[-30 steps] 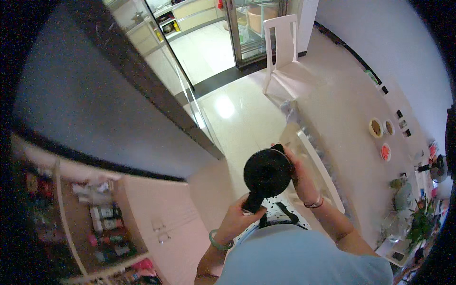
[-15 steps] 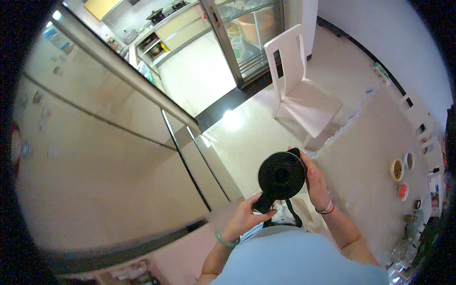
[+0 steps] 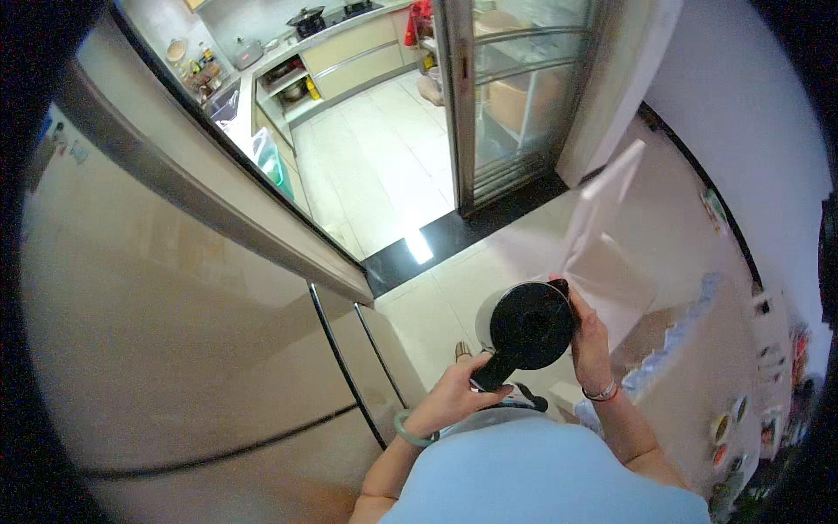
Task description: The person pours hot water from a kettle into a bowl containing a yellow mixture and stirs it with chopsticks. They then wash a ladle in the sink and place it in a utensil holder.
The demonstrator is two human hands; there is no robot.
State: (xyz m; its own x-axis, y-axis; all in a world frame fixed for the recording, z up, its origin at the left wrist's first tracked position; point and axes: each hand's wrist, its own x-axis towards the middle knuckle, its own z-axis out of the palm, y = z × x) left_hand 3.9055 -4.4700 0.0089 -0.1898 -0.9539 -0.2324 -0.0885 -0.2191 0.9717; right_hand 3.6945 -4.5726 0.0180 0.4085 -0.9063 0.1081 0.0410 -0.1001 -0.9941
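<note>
A kettle (image 3: 532,325) with a round black lid is in front of my body, seen from above. My left hand (image 3: 458,391) is closed around its black handle (image 3: 494,371), which points toward my lower left. On the opposite side, my right hand (image 3: 590,349) lies against the kettle's wall near the black spout piece (image 3: 559,286), its fingers curled along that side. Most of the kettle's body is hidden under the lid. A green bangle circles my left wrist, and a bracelet with a red band is on my right.
Just beyond my right hand stands a white chair (image 3: 602,253). A large fridge (image 3: 201,349) fills the left. Ahead, a dark sill (image 3: 476,229) and glass sliding door (image 3: 524,96) border a kitchen with a counter (image 3: 353,52). To the right, a table (image 3: 672,410) carries several bowls.
I have moved forward toward the kitchen doorway, so the sill and chair appear closer and the table bowls lie lower right. Both hands keep their hold on the kettle.
</note>
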